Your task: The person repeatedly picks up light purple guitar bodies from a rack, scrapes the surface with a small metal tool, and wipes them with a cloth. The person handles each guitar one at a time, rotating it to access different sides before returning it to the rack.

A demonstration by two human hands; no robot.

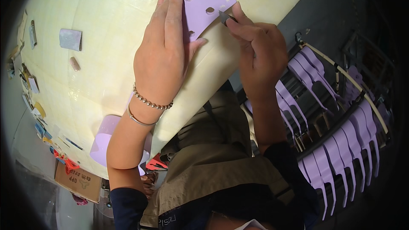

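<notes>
A light-purple curved panel (199,1) with several round holes stands at the top middle of the head view. My left hand (159,57) grips it, the long fingers straight along its left side and the thumb under its lower edge. My right hand (264,51) pinches a dark tool with a pointed grey tip (224,16), its kind not clear. That tip is at the panel's right edge, close to a hole; whether it touches cannot be seen. Pale specks show on the panel near the tip.
Beneath my hands spreads a pale yellow covered table (106,68). On it lie a folded grey-purple sandpaper-like piece (70,39), a small block (74,64) and another purple part (104,140) by my left forearm. Many purple pieces hang on a rack (347,145) at right. A cardboard box (79,183) sits lower left.
</notes>
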